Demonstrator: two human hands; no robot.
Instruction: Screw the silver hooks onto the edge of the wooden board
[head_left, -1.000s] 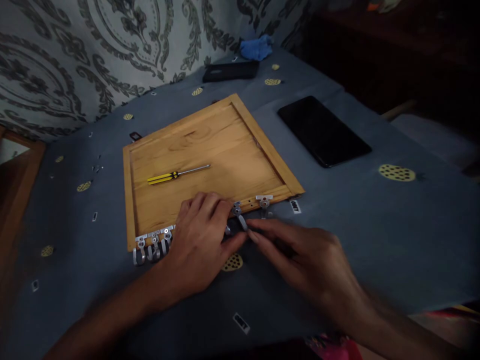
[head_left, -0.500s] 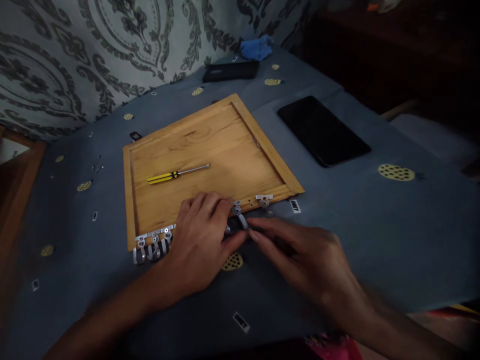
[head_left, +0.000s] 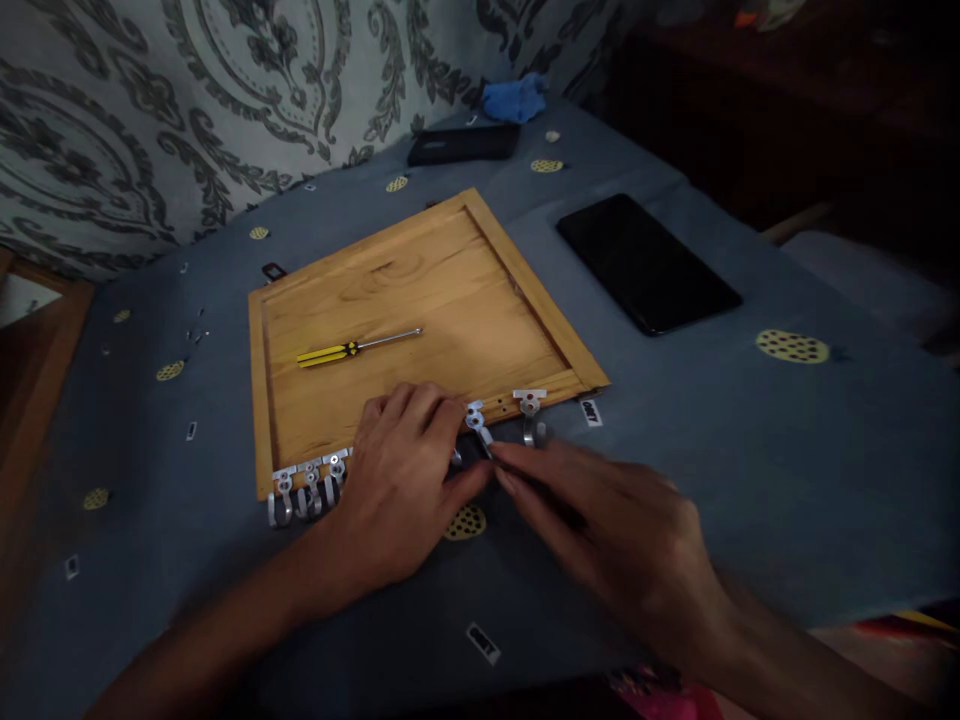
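Item in hand: a small silver metal hook, seated on the near rail of a square honey-coloured wooden panel, directly between the two grips.

Right hand: grip almost closed, fingertips drawn together on the hook's lower end. The view is dim and the contact is partly hidden.

Left hand: laid palm-down over the panel's near rail, fingers curled, thumb reaching towards the same hook. Whether this grip has hold of anything cannot be told.

Surroundings, taken from the grip:
- a row of matching silver hooks along the rail, just left of the left hand
- one more silver hook just right of the fingertips
- a yellow-handled screwdriver lying loose on the panel, beyond the left hand
- a flat black rectangular slab on the blue-grey cloth-covered surface, well beyond and right of the right hand

Handling assessment: the hook appears light, rigid and smooth, so likely to slip or twist under a fingertip pinch. Best taken by its flat mounting plate rather than the curved tip. The panel looks stiff and steady enough to bear a bracing hand
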